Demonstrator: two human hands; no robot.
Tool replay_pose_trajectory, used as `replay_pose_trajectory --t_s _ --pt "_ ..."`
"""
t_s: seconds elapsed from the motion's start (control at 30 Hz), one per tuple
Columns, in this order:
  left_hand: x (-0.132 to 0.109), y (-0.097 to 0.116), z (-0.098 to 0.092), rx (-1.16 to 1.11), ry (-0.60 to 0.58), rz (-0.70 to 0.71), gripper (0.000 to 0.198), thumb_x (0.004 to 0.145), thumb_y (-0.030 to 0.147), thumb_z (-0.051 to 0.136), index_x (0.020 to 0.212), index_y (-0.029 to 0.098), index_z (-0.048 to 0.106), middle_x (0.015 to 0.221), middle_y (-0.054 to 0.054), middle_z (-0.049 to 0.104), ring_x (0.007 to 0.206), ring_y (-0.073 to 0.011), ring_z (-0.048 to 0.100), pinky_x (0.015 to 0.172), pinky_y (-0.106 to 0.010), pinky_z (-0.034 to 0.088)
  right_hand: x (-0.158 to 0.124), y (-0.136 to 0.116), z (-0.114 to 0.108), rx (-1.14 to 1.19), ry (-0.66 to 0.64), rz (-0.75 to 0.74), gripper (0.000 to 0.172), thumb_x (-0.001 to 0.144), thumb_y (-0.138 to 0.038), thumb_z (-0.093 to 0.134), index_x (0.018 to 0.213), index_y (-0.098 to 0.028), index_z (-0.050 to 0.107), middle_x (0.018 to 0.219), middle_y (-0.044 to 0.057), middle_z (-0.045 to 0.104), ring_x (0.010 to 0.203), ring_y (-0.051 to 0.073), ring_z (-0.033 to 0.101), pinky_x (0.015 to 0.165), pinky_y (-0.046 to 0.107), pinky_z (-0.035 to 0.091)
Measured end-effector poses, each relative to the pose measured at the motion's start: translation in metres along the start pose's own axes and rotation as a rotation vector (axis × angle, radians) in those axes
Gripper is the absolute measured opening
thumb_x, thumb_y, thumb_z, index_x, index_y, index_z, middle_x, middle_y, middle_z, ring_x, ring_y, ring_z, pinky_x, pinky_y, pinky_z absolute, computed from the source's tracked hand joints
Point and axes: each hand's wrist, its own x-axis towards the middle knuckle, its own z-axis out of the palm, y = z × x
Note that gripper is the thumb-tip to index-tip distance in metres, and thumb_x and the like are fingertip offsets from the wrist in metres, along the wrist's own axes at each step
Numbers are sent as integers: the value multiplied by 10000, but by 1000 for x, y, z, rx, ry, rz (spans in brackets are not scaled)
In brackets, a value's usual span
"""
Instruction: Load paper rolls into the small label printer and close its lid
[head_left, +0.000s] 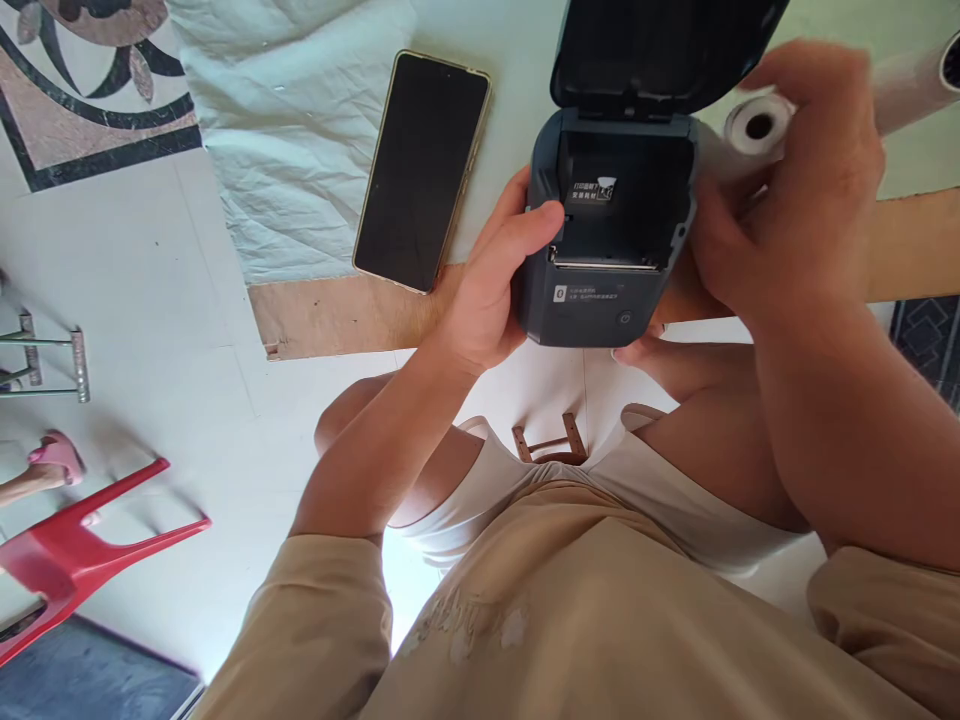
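Observation:
A dark grey label printer [592, 310] is held tilted over the table edge, its black lid [660, 50] raised and its inner compartment exposed. My left hand [491, 270] grips the printer's left side, with the thumb on the near rim. On the other side, my right hand [802, 190] curls around a white paper roll [739, 165] with a dark core hole, close against the printer's right wall. Part of that roll is hidden by my fingers and the printer. Left of the printer lies a smartphone [424, 170], its screen dark.
Pale cloth [292, 130] covers the table, whose bare wooden edge [337, 315] faces me. A second white roll [911, 90] lies at the far right. On the floor at left stand a red plastic stool [82, 550] and metal legs [79, 365]; a person's foot in a pink slipper [60, 455] is near.

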Motion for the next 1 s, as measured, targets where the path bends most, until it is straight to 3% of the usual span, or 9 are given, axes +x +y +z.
replay_pose_trajectory --t_s 0.07,0.13,0.2,0.27,0.37,0.43,0.53,0.8,1.0 --pt "0 0 0 -1 5 0 160 722 316 508 865 298 577 825 4 629 771 -173 599 647 -267 442 -1 1 1 97 57 4 503 744 -221 478 1198 -378 329 1129 -73 449 799 -36 443 703 171 362" --pt "0 0 0 -12 -7 3 156 727 317 508 867 298 572 832 4 633 783 -175 604 636 -265 443 -1 0 4 173 150 20 496 709 -244 537 1155 -382 368 1021 -91 475 661 -86 352 570 129 262" --pt "-1 -1 1 -45 -20 11 139 737 317 502 856 288 566 831 7 631 801 -176 612 637 -266 444 0 -3 6 250 220 25 420 660 -238 588 1050 -343 474 915 -96 480 657 -94 313 537 101 218" --pt "-2 -2 1 -81 -27 15 145 742 327 497 853 265 565 826 4 626 840 -184 618 656 -274 450 0 -8 7 496 241 58 326 624 -174 596 932 -270 545 883 -86 473 726 -89 340 547 69 242" --pt "-2 -2 2 -91 -13 13 171 727 349 502 836 245 582 818 -11 632 902 -209 613 694 -293 460 3 -14 7 935 127 222 285 648 -132 492 917 -224 516 883 -50 471 756 -47 433 556 97 348" --pt "-3 -2 3 -69 2 15 165 726 352 487 805 248 587 833 -16 645 932 -220 606 705 -295 460 6 -14 7 1064 -6 370 311 644 -174 423 947 -218 480 894 -18 485 718 10 488 530 172 382" --pt "-2 -2 4 -47 -3 39 156 750 341 446 789 258 572 847 -3 644 946 -213 605 705 -290 456 12 -8 7 1137 -99 473 279 618 -252 419 890 -200 451 925 0 498 745 59 520 514 199 362" --pt "0 -5 5 -81 -58 53 129 767 328 455 795 256 557 763 0 568 821 -176 604 644 -274 439 7 -15 5 1210 -101 392 310 690 -223 508 969 -275 381 974 -75 482 841 36 527 598 192 436" --pt "-1 -3 4 -81 -46 30 131 765 324 469 818 246 560 785 13 555 769 -138 588 683 -262 451 13 -10 5 1243 -66 501 157 709 -208 385 857 -178 427 823 -12 459 708 29 503 542 199 391"
